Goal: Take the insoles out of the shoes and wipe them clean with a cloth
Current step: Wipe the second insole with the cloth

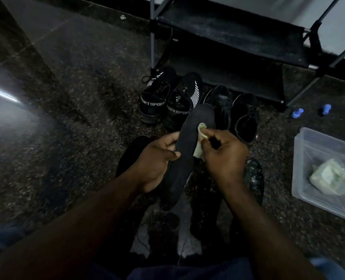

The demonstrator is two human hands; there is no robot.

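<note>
Left hand [156,160] curled round the near-left edge of a long dark foam insole [189,146], held above the floor; right hand [226,158] pinches a pale crumpled cloth [200,145] against its right edge.

L grip [157,161] curled; R grip [226,156] pinching

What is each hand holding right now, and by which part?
The left hand grips the insole at its middle; the right hand pinches a bunched cloth against the insole's upper half.
</note>
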